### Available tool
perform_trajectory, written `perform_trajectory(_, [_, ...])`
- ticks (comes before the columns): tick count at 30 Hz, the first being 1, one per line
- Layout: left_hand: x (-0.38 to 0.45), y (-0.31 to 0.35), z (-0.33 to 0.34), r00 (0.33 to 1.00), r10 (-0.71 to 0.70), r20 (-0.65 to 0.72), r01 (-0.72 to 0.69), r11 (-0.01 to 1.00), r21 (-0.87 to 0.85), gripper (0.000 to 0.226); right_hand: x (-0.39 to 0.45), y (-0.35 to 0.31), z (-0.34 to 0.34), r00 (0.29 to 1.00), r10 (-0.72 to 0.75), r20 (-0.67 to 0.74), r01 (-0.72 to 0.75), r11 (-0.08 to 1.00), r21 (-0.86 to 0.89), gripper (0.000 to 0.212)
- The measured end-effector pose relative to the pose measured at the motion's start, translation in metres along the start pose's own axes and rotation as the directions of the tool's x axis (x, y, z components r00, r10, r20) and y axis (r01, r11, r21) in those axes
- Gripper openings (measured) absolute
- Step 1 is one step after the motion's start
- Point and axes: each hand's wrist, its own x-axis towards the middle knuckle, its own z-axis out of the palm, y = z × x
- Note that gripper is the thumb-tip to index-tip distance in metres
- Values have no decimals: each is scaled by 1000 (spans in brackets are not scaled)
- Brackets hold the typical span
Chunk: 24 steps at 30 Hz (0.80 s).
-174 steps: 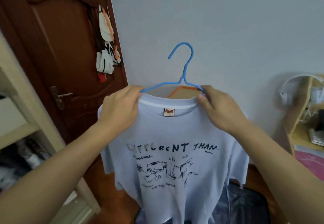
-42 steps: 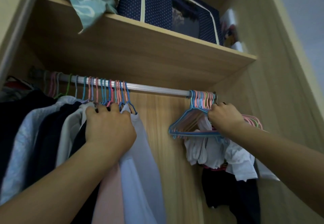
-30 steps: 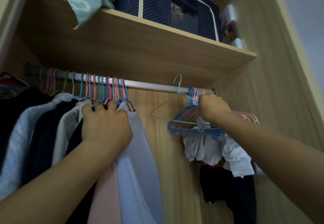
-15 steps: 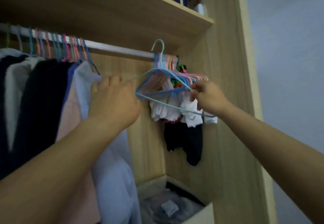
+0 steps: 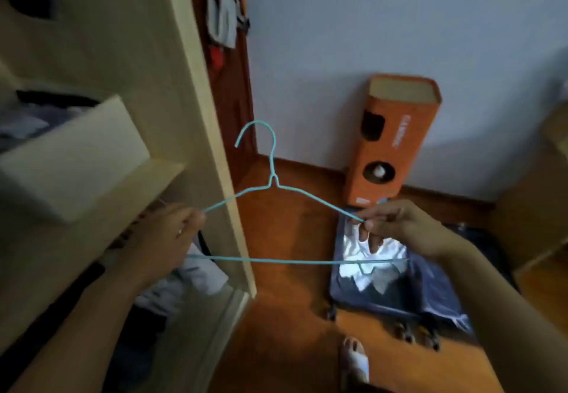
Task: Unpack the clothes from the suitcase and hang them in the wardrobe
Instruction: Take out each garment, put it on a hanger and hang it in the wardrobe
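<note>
I hold an empty light-blue wire hanger upright in front of me, hook at the top. My left hand grips its left shoulder end. My right hand pinches its right shoulder wire between thumb and fingers. Below my right hand the open suitcase lies on the wooden floor, with a white garment on top of dark clothes. The wardrobe's side panel rises on the left, with folded clothes on its lower shelves.
An orange cardboard box leans against the wall behind the suitcase. A brown door with hanging items stands beside the wardrobe. A pale drawer box sticks out at left. My foot is on the floor near the suitcase wheels.
My right hand has taken the blue hanger off the rail. My left hand let go of the hung shirt and took the hanger's other end. My view swung down to the suitcase.
</note>
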Motion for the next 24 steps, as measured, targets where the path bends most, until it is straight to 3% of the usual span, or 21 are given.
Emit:
perform_trajectory(3, [3, 41, 85, 954, -9, 299, 18, 999, -27, 25, -48, 70, -68, 986, 155, -58, -155, 988, -12, 35])
perform_trajectory(5, [10, 81, 140, 902, -11, 432, 55, 995, -89, 16, -71, 110, -109, 962, 251, -105, -260, 962, -81, 13])
perform_trajectory(7, [24, 130, 198, 865, 58, 499, -5, 994, -107, 13, -82, 145, -142, 946, 309, -98, -323, 930, -178, 9])
perform_trajectory(9, [38, 185, 255, 823, 159, 545, -117, 987, -111, 11, -84, 173, -168, 943, 317, -101, -330, 930, -160, 24])
perform_trajectory(11, [47, 240, 308, 784, 204, 586, -187, 978, -89, 12, -85, 194, -190, 939, 299, -171, -325, 935, -145, 16])
perform_trajectory(14, [57, 292, 375, 787, 174, 592, -125, 984, -123, 27, -97, 226, -231, 891, 351, -289, -405, 901, -155, 32])
perform_trajectory(17, [70, 306, 434, 822, 47, 568, -2, 997, -80, 36, -122, 280, -280, 756, 516, -404, -571, 820, -21, 37])
perform_trajectory(19, [77, 302, 473, 787, -89, 611, 123, 992, -13, 41, -138, 320, -306, 614, 618, -492, -662, 742, 107, 32])
perform_trajectory(21, [82, 297, 512, 648, -188, 738, 227, 973, 48, 33, -148, 357, -327, 482, 673, -561, -692, 685, 229, 27])
perform_trajectory(24, [92, 296, 561, 437, -235, 868, 205, 966, 159, 28, -145, 399, -351, 308, 722, -619, -691, 617, 376, 21])
